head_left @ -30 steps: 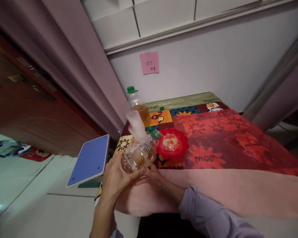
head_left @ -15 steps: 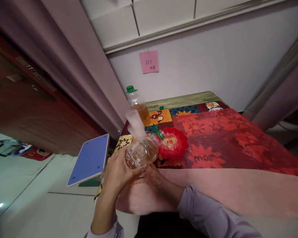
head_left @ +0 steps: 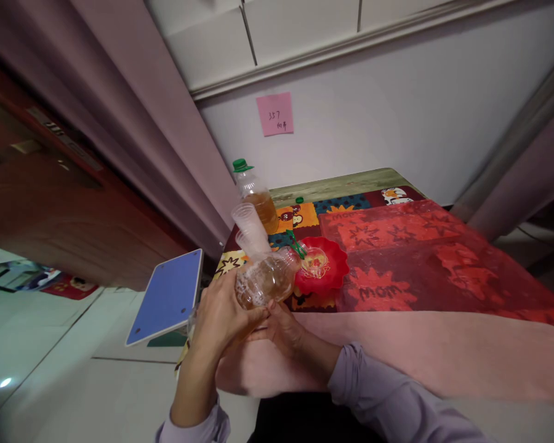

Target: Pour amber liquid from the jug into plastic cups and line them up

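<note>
My left hand (head_left: 219, 314) is wrapped round the body of a clear plastic bottle (head_left: 264, 280) with amber liquid and foam in it. From below and the right, my right hand (head_left: 284, 329) grips the same bottle. It lies tilted, its neck pointing right over the near left rim of a red scalloped dish (head_left: 336, 267). A small clear vessel (head_left: 314, 261) with yellowish liquid sits in the dish, beside a green item (head_left: 296, 245). Stacked clear plastic cups (head_left: 249, 224) stand just behind the held bottle. The held bottle's mouth is hard to make out.
Behind the cups stands a second bottle (head_left: 261, 200) with a green cap and amber liquid. A small green cap (head_left: 300, 200) lies near the table's back edge. A blue board (head_left: 166, 295) is left of the patterned table (head_left: 388, 246). The wall rises behind.
The held bottle's neck has tipped slightly and the foam inside has shifted. Both hands keep their grip. The whole view has moved a little.
</note>
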A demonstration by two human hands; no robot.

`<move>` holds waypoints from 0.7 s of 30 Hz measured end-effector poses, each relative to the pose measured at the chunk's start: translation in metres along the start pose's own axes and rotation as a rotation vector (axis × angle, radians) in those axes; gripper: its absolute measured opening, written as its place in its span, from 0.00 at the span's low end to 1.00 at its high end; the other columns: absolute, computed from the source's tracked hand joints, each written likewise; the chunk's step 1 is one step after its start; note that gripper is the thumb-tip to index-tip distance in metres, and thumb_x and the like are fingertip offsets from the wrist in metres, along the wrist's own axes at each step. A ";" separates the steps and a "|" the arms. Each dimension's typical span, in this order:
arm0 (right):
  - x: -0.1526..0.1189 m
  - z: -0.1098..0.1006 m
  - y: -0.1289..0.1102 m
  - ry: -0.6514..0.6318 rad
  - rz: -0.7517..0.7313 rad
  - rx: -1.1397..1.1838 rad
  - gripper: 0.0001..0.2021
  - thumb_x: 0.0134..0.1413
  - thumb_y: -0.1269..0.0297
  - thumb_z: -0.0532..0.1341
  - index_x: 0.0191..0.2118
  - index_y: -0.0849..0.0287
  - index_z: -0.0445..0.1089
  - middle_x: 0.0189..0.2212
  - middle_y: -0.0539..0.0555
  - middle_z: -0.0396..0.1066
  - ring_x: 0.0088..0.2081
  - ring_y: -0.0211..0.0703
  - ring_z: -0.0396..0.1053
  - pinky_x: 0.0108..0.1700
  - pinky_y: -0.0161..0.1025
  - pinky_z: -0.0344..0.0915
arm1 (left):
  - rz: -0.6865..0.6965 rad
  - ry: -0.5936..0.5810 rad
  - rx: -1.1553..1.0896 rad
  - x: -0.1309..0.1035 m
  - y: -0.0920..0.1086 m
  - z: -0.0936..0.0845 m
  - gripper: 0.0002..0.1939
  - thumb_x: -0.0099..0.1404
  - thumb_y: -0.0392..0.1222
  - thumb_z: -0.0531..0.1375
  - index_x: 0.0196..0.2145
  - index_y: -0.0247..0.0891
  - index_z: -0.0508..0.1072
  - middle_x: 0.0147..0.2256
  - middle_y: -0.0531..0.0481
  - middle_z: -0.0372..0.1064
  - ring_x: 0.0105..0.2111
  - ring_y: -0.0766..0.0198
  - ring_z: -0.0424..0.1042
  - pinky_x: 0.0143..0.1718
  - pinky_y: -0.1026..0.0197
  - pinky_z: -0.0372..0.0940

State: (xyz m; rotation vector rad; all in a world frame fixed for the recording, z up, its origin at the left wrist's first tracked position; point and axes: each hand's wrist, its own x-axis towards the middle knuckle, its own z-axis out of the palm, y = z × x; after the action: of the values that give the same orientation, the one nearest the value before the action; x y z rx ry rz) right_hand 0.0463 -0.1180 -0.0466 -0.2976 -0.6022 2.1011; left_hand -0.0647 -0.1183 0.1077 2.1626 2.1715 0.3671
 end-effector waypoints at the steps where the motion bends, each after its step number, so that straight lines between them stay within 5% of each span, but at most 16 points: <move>1: 0.000 0.000 0.000 -0.001 0.003 0.001 0.39 0.53 0.30 0.70 0.63 0.48 0.68 0.60 0.58 0.77 0.49 0.57 0.81 0.49 0.61 0.79 | 0.000 -0.008 0.001 0.000 0.001 -0.001 0.38 0.56 0.62 0.71 0.58 0.37 0.73 0.54 0.35 0.78 0.54 0.37 0.77 0.54 0.42 0.69; 21: 0.002 -0.002 0.002 -0.007 0.023 0.027 0.41 0.51 0.27 0.69 0.61 0.51 0.68 0.57 0.61 0.78 0.54 0.61 0.80 0.53 0.66 0.76 | 0.003 -0.086 0.025 0.007 0.012 -0.011 0.27 0.56 0.56 0.71 0.48 0.41 0.72 0.49 0.39 0.78 0.50 0.40 0.77 0.46 0.47 0.67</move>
State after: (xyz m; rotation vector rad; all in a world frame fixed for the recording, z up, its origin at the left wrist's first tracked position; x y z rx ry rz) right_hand 0.0447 -0.1171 -0.0494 -0.2827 -0.5764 2.1319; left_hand -0.0559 -0.1129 0.1220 2.1518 2.1388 0.2432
